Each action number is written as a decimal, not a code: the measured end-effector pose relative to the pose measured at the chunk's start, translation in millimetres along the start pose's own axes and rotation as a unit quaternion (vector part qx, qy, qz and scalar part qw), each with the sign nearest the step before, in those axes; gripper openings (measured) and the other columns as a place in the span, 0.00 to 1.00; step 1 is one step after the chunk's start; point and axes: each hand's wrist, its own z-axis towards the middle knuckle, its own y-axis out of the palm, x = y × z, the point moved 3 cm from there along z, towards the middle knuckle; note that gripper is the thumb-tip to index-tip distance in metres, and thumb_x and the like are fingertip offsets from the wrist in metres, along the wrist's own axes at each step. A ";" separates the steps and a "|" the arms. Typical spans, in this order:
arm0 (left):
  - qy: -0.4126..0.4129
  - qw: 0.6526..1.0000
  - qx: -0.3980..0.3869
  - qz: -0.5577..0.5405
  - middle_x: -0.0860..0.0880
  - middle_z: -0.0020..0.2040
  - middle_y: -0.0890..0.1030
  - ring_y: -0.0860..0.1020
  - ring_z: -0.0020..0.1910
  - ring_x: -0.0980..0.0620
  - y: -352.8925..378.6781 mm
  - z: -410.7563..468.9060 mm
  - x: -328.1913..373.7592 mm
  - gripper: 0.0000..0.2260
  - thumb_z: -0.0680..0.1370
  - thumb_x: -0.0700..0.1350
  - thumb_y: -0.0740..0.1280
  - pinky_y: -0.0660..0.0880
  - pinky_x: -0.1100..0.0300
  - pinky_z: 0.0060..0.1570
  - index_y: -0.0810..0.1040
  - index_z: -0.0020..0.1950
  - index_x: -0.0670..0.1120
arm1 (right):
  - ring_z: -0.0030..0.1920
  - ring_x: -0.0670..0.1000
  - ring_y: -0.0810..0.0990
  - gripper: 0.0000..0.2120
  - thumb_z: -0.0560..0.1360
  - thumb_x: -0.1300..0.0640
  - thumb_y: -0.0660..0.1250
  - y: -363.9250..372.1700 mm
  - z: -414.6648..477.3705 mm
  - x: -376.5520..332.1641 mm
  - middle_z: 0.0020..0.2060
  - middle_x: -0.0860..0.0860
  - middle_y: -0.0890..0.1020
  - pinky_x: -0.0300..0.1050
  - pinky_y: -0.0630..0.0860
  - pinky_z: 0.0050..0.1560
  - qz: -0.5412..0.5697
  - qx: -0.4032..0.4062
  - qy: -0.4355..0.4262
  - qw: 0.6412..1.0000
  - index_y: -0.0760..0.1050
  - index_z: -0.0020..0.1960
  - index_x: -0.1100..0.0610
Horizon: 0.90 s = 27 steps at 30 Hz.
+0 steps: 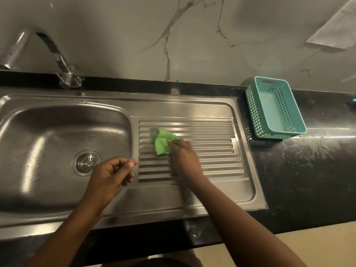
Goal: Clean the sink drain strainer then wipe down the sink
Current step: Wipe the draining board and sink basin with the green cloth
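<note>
Chrome faucet (48, 53) seen arched over steel sink (63, 116) at far left. Drain strainer (87, 162) seated in basin floor, in its hole. Left hand (110, 173) held above basin's right edge, fingers curled loosely together, nothing gripped. Green cloth (160, 140) crumpled on ribbed drainboard (212, 151), pressed down by right hand (184, 160), fingertips closed on cloth's near edge. Teal perforated basket (258, 120) placed on dark countertop (308, 170) just beside drainboard, at right.
</note>
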 end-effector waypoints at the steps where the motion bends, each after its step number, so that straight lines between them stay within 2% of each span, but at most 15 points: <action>1: 0.002 1.000 0.000 0.000 0.45 0.36 0.85 0.82 0.35 0.51 0.7 -0.8 -1.1 0.11 0.82 0.40 0.70 0.79 0.53 0.41 0.88 0.48 0.53 | 0.63 0.55 0.75 0.19 0.79 0.59 0.64 -11.2 -8.7 24.0 0.64 0.52 0.78 0.45 0.73 0.62 0.001 0.014 0.036 0.999 0.78 0.70 0.51; 3: -0.002 1.000 0.000 0.002 0.45 0.36 0.85 0.82 0.35 0.52 2.9 -3.7 -3.6 0.11 0.82 0.40 0.70 0.79 0.53 0.41 0.88 0.47 0.54 | 0.66 0.50 0.74 0.16 0.82 0.56 0.61 -38.6 -24.8 74.4 0.66 0.50 0.77 0.35 0.70 0.64 -0.008 0.060 0.091 0.994 0.78 0.68 0.49; 4: -0.005 1.000 0.001 -0.001 0.45 0.36 0.85 0.82 0.34 0.52 3.8 -4.7 -4.1 0.10 0.82 0.40 0.70 0.79 0.53 0.41 0.89 0.47 0.54 | 0.65 0.50 0.75 0.15 0.83 0.55 0.61 -53.3 -30.4 95.8 0.65 0.50 0.78 0.34 0.71 0.64 -0.010 0.084 0.117 0.990 0.79 0.67 0.50; 7: -0.010 1.000 0.004 -0.006 0.44 0.36 0.85 0.82 0.35 0.50 3.6 -8.3 -2.9 0.09 0.81 0.39 0.70 0.79 0.52 0.43 0.89 0.48 0.50 | 0.62 0.57 0.78 0.16 0.83 0.59 0.63 -76.7 -37.5 124.1 0.65 0.55 0.80 0.51 0.78 0.63 -0.033 0.127 0.186 0.974 0.80 0.68 0.55; 8: -0.010 1.000 0.007 -0.007 0.43 0.36 0.85 0.82 0.35 0.50 2.5 -9.4 -2.0 0.08 0.81 0.39 0.70 0.79 0.51 0.43 0.88 0.48 0.48 | 0.63 0.58 0.77 0.16 0.83 0.61 0.63 -75.1 -36.0 123.6 0.65 0.56 0.80 0.53 0.77 0.62 -0.034 0.149 0.213 0.965 0.80 0.69 0.56; 10: -0.012 1.000 0.015 -0.014 0.43 0.36 0.85 0.82 0.36 0.48 -1.0 -11.7 -1.3 0.07 0.81 0.39 0.70 0.79 0.49 0.45 0.88 0.49 0.46 | 0.63 0.60 0.75 0.17 0.82 0.63 0.61 -59.6 -31.1 105.9 0.64 0.57 0.80 0.49 0.74 0.60 0.001 0.191 0.294 0.936 0.81 0.67 0.58; 12: -0.017 0.999 0.019 -0.020 0.43 0.36 0.85 0.81 0.36 0.47 -5.4 -13.5 -1.2 0.06 0.81 0.39 0.71 0.79 0.49 0.46 0.88 0.49 0.45 | 0.60 0.60 0.76 0.16 0.80 0.65 0.61 -34.3 -23.9 64.5 0.60 0.57 0.79 0.47 0.72 0.56 0.039 0.201 0.323 0.924 0.82 0.62 0.59; 14: -0.020 0.999 0.021 -0.023 0.44 0.36 0.85 0.81 0.36 0.47 -8.8 -14.8 -1.3 0.06 0.81 0.39 0.70 0.79 0.50 0.45 0.87 0.49 0.45 | 0.58 0.59 0.77 0.15 0.79 0.66 0.61 -0.3 -15.8 5.6 0.57 0.56 0.80 0.48 0.76 0.56 0.063 0.156 0.256 0.952 0.82 0.60 0.57; 16: -0.016 0.999 0.022 -0.019 0.45 0.35 0.85 0.81 0.36 0.48 -12.2 -16.6 -0.6 0.07 0.82 0.38 0.70 0.79 0.52 0.43 0.87 0.49 0.46 | 0.60 0.56 0.75 0.16 0.76 0.64 0.63 37.2 -9.7 -63.3 0.60 0.54 0.78 0.49 0.76 0.59 0.071 0.098 0.141 0.983 0.81 0.62 0.55; 19: 0.000 0.999 0.029 -0.016 0.45 0.35 0.84 0.81 0.34 0.51 -19.8 -17.6 3.6 0.08 0.82 0.38 0.69 0.80 0.55 0.39 0.87 0.49 0.47 | 0.62 0.57 0.72 0.19 0.76 0.63 0.69 71.7 -6.3 -131.8 0.64 0.52 0.74 0.52 0.78 0.58 0.035 0.014 0.048 0.998 0.78 0.66 0.54; 22: 0.014 0.999 0.039 -0.019 0.43 0.36 0.84 0.81 0.33 0.52 -28.2 -17.2 5.5 0.08 0.82 0.38 0.69 0.80 0.62 0.36 0.87 0.49 0.46 | 0.62 0.57 0.72 0.19 0.79 0.63 0.65 64.5 -5.7 -125.5 0.67 0.52 0.73 0.55 0.80 0.57 0.020 -0.021 0.005 1.000 0.77 0.69 0.55; 25: 0.005 0.999 0.038 -0.023 0.47 0.34 0.84 0.80 0.33 0.52 -30.9 -16.5 0.6 0.07 0.82 0.37 0.69 0.80 0.62 0.35 0.87 0.49 0.45 | 0.61 0.58 0.74 0.21 0.78 0.60 0.65 43.4 -17.8 -95.0 0.69 0.51 0.76 0.53 0.78 0.55 -0.011 -0.039 -0.066 0.997 0.77 0.70 0.52; 27: -0.001 0.999 0.036 -0.021 0.47 0.34 0.84 0.80 0.34 0.51 -32.1 -16.3 -2.5 0.07 0.82 0.37 0.69 0.80 0.61 0.36 0.87 0.50 0.45 | 0.59 0.58 0.75 0.20 0.78 0.59 0.66 29.8 -30.3 -64.6 0.65 0.51 0.79 0.52 0.77 0.58 -0.018 -0.022 -0.052 0.998 0.78 0.69 0.51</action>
